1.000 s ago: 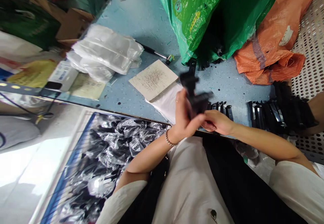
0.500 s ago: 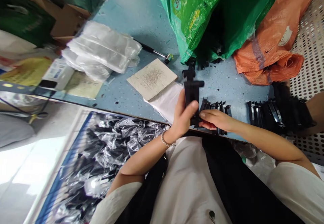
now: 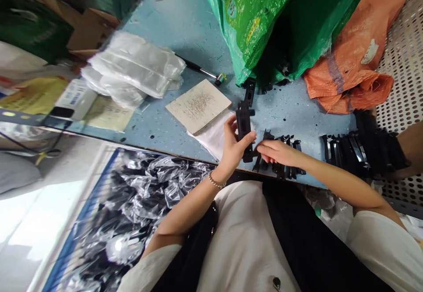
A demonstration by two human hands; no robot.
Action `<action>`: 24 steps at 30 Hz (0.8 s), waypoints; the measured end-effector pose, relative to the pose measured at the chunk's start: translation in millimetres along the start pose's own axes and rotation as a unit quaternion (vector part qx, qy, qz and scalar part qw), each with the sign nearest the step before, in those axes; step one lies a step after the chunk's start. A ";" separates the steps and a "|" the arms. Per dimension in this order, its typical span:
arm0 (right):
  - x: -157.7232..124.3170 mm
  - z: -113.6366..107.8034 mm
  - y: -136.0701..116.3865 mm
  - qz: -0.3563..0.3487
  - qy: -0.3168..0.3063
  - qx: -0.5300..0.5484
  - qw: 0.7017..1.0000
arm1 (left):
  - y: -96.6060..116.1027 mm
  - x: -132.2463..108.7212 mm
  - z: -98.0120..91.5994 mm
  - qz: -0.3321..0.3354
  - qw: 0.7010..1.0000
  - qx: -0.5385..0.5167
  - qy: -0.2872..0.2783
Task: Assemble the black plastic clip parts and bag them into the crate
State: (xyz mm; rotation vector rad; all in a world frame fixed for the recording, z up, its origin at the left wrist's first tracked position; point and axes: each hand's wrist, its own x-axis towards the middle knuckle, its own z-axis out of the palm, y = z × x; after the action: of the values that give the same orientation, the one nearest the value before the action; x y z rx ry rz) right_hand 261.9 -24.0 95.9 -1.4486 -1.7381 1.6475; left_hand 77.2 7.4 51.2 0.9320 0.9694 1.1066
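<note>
My left hand [image 3: 233,147] is closed round a long black plastic part [image 3: 243,122], with the thumb across its lower half. A narrower hinged-looking piece sticks up from its far end, close to the mouth of the green bag [image 3: 261,23]. My right hand [image 3: 277,152] is at the part's lower right side, fingers curled and pressed together; whatever they pinch is hidden. Beneath and beside this hand lies a row of similar black parts [image 3: 291,142], some with shiny metal strips. More dark pieces show inside the green bag.
Left on the blue table [image 3: 178,14] are folded clear plastic bags [image 3: 135,65], a hammer [image 3: 201,69] and a stained square board [image 3: 198,106]. An orange sack [image 3: 353,63] lies right. Another person's arm [image 3: 411,151] reaches toward more black parts [image 3: 350,149]. Bagged black items [image 3: 142,195] fill a rack below.
The black part has tilted, its upper end leaning right, and has shifted slightly left and down. My right hand has drawn slightly left, its fingers more curled. My left hand keeps its grip.
</note>
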 end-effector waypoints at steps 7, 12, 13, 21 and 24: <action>128.9 -95.3 18.0 0.052 0.389 -0.283 0.875 | -69.9 -15.1 0.2 0.005 0.976 0.216 -0.016; 177.7 -136.5 28.4 0.116 0.418 -0.214 0.875 | -78.7 -22.8 6.6 0.102 0.931 0.344 -0.068; 174.0 -140.6 32.2 0.120 0.414 -0.200 0.880 | -75.1 -22.2 3.8 0.106 0.929 0.345 -0.076; 24.2 -57.6 40.0 -0.006 0.281 -0.005 0.960 | -20.2 3.8 18.5 0.043 0.994 0.032 -0.092; -30.1 -13.0 24.0 -0.077 0.207 -0.093 0.971 | -1.5 3.5 40.3 -0.050 0.990 -0.087 -0.096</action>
State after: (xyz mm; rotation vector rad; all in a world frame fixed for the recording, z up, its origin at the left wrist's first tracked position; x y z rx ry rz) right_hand 295.2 -46.4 89.7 -1.5574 -1.7404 1.0342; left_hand 116.4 6.0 61.5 0.8216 0.7423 0.9803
